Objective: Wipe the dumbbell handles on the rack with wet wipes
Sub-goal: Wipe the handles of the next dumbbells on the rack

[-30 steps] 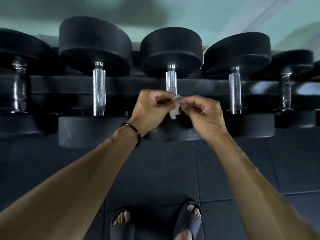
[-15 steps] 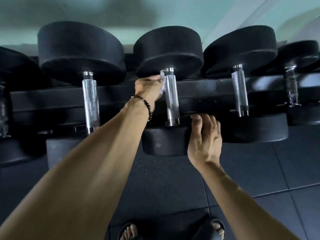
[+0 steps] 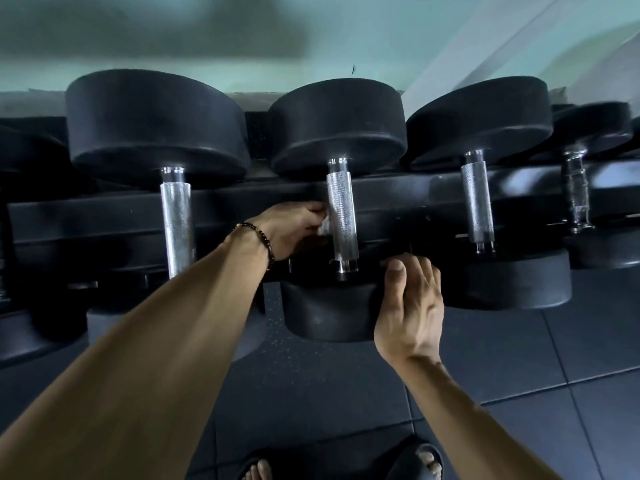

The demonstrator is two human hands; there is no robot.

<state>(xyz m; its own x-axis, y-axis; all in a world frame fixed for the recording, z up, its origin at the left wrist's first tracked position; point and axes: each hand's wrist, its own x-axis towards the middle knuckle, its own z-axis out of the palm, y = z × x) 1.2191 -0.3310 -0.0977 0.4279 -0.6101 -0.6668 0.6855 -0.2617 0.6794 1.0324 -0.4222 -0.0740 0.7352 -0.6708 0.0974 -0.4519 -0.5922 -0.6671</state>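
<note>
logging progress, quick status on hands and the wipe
Left hand pinches wet wipe against middle handle. Right hand grips that dumbbell's near head. Nothing in the way.

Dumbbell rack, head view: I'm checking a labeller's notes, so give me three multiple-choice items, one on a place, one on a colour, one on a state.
1. Where is the wet wipe?
A. on the floor
B. against the left side of the middle handle
C. draped over the far right dumbbell

2. What colour are the weight heads?
A. black
B. red
C. yellow

3. What is the right hand doing?
A. hanging idle in the air
B. holding a spray bottle
C. resting on the near head of the middle dumbbell

Answers:
1 B, the left hand presses the wipe to that handle.
2 A, every head in view is black.
3 C, its fingers curl over that head's top edge.
</note>
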